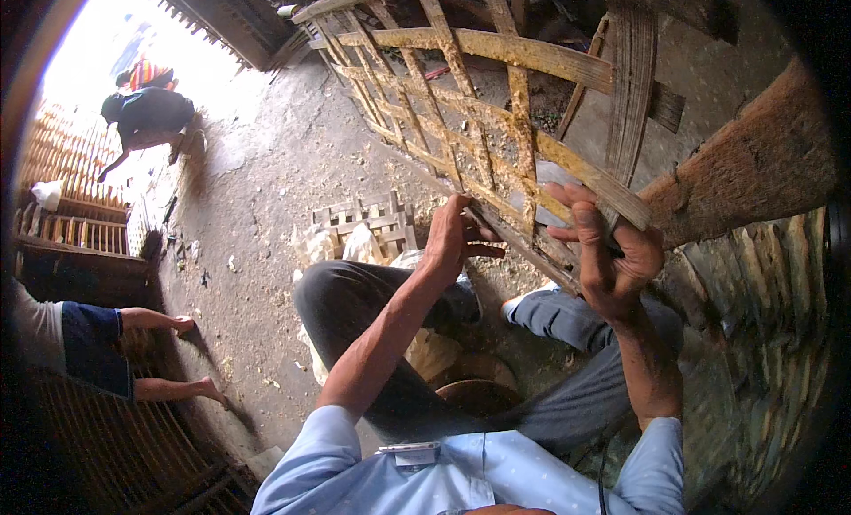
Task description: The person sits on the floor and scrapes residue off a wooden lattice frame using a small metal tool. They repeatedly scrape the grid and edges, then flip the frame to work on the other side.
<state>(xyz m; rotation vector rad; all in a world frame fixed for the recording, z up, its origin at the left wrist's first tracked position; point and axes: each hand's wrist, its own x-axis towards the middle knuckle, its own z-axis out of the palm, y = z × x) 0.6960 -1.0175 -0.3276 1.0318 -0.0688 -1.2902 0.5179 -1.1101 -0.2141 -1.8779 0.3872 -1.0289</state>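
Note:
A slatted lattice panel, apparently of bamboo or wood, is tilted up before me, with yellowish crumbs crusted on its slats. My left hand has its thumb and fingers around the panel's lower rail. At the near right corner, my right hand is curled about the end of a slat, its fingers partly hidden behind it. Both hands are above my bent knees.
On the floor lies a smaller lattice with whitish plastic bags against it. Round brown vessels sit between my legs. A thick timber slants at right. One person bends near the bright doorway; another is at left.

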